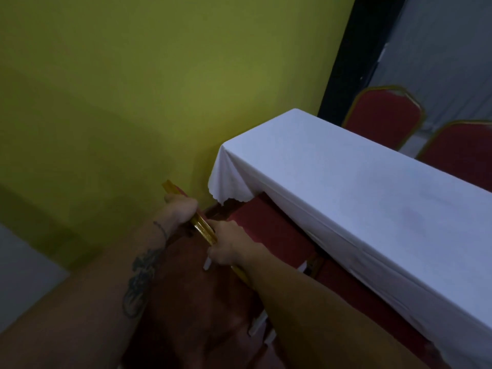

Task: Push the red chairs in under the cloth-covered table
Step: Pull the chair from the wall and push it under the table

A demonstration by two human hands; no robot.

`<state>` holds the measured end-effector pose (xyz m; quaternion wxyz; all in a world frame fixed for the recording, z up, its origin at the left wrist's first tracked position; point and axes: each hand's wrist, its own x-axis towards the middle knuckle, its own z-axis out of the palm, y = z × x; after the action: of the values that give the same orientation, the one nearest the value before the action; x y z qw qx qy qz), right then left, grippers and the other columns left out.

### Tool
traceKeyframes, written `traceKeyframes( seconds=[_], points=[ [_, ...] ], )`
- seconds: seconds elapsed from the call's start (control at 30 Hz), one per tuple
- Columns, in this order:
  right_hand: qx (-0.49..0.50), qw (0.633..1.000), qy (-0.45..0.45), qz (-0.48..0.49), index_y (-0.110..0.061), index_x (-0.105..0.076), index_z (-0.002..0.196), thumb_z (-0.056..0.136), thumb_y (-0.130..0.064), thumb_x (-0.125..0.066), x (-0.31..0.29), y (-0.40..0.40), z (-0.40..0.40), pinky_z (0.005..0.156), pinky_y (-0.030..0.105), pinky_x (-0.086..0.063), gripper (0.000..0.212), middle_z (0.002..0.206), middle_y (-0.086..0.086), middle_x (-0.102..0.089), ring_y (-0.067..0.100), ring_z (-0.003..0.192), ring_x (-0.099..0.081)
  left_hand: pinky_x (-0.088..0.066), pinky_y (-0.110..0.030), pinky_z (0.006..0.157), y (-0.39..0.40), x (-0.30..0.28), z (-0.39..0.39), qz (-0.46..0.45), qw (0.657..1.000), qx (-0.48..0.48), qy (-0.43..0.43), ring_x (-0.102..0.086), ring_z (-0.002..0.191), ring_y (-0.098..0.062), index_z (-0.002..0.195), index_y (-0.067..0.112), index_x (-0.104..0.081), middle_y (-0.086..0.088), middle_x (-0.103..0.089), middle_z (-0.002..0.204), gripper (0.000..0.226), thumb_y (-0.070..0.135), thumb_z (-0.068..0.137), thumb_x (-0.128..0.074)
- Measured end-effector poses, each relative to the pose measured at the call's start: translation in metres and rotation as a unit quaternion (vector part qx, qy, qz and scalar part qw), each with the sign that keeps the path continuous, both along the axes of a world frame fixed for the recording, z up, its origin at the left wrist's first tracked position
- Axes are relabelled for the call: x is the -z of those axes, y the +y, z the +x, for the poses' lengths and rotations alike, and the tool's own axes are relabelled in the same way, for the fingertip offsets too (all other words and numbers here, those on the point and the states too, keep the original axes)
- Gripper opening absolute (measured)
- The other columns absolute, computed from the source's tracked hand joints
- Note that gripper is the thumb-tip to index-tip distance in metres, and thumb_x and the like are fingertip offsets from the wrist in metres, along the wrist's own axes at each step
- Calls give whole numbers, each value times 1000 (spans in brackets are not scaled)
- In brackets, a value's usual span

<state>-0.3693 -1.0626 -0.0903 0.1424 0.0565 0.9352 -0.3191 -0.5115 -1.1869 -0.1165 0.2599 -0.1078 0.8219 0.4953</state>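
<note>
Both hands, left (179, 209) and right (226, 245), grip closed around red chair's (271, 230) glossy gold frame (203, 229)

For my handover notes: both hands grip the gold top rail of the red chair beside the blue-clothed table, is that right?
Not quite: the head view shows the tablecloth is white, not blue. Both the left hand and right hand do grip the gold top rail of the red chair beside it.

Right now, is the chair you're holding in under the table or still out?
Partly in: the chair's seat front sits beneath the white cloth; its back is outside.
</note>
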Motion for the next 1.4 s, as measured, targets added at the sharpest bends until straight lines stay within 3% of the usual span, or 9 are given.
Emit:
traceKeyframes(
  seconds=[0.23,0.33,0.43,0.53,0.7,0.8,0.9,1.03,1.4],
  points=[
    [-68,998,4,4,-23,-56,143,83,-10,-68,0,32,41,65,30,-49,62,110,8,-67,24,89,-64,-57,-60,85,22,11,54,55,993,-80,67,-67,98,-38,130,4,-30,-22,-64,112,80,24,60,-63],
    [-64,998,9,11,-25,-50,148,85,-13,-69,-3,36,51,80,39,-57,67,119,11,-66,30,100,-66,-54,-60,91,25,24,54,67,991,-91,71,-65,106,-41,134,3,-25,-22,-63,118,89,40,62,-61],
    [-62,995,54,64,-19,-42,149,89,-15,-67,1,27,66,91,49,-55,65,127,14,-60,37,111,-63,-52,-62,93,25,17,66,11,994,-70,85,-64,107,-44,148,13,-3,-25,-60,123,105,57,65,-51],
    [-31,988,106,107,-16,-44,145,96,-22,-63,10,33,105,90,47,-50,53,130,13,-59,36,116,-61,-44,-55,102,33,-20,115,-139,975,48,168,-54,117,-47,153,11,3,-32,-48,137,78,44,95,-37],
    [-20,977,7,211,-16,-57,115,96,-32,-63,26,88,185,76,35,-39,25,120,10,-58,33,111,-60,-10,-64,118,30,-40,166,-335,865,256,272,4,152,-41,146,22,-38,-22,3,164,54,47,98,-35],
    [5,970,17,241,-20,-49,96,93,-37,-64,10,103,203,72,34,-36,23,112,7,-59,31,103,-62,6,-73,114,31,-36,185,-423,703,447,358,3,154,-31,141,24,-44,-10,-18,163,65,48,81,-45],
    [21,963,-21,269,-16,-59,105,94,-35,-58,-2,110,219,70,35,-40,22,113,8,-63,30,97,-65,6,-71,113,47,-31,191,-483,576,523,402,-28,146,-25,136,21,-46,-4,-47,141,66,42,74,-59],
    [0,956,-26,292,-16,-60,117,97,-33,-59,0,113,236,69,36,-37,26,114,9,-64,31,96,-66,-32,-49,100,84,-22,199,-528,595,475,377,-59,104,-21,103,26,-62,4,-61,105,28,38,78,-62],
    [13,960,21,278,-13,-63,81,87,-26,-69,-8,112,194,49,29,-31,16,69,0,-48,17,53,-42,-35,-40,101,101,-18,163,-571,593,414,388,-60,100,-19,90,26,-61,6,-66,97,9,23,82,-56]
  ],
)
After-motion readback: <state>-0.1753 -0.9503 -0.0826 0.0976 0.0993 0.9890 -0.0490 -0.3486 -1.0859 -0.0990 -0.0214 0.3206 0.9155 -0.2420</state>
